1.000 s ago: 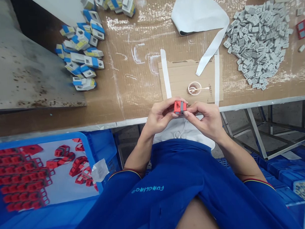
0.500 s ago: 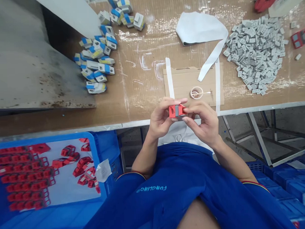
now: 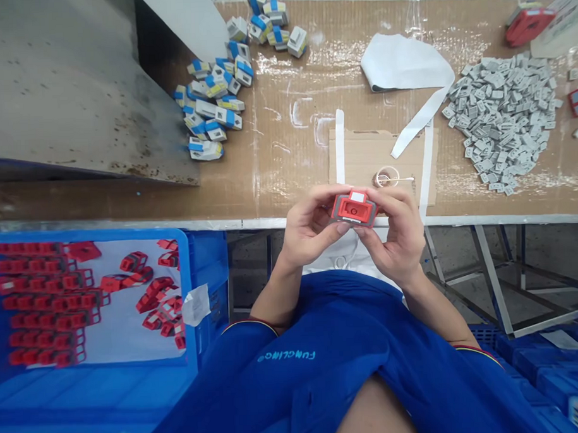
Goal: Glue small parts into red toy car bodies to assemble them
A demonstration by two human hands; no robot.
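Note:
A small red plastic part point(image 3: 354, 208) with a grey-white insert is pinched between both hands just above the table's front edge. My left hand point(image 3: 313, 225) grips its left side with thumb and fingers. Its right side is gripped by my right hand point(image 3: 397, 230), fingers curled round it. The part's flat face with a round hole is turned up towards me. Just beyond the hands lies a cardboard pad point(image 3: 363, 157) with a small white ring point(image 3: 385, 176) and a thin stick on it.
A heap of grey small pieces point(image 3: 504, 124) lies at the right of the table. Blue-white-yellow boxes point(image 3: 218, 99) are piled at the back left. A blue crate point(image 3: 191, 270) at my left holds red parts point(image 3: 50, 307). White cloth point(image 3: 402, 64) lies behind the pad.
The red part has been turned in my hands, so its flat face with the hole now points up. Both hands keep hold of it. The camera view has shifted.

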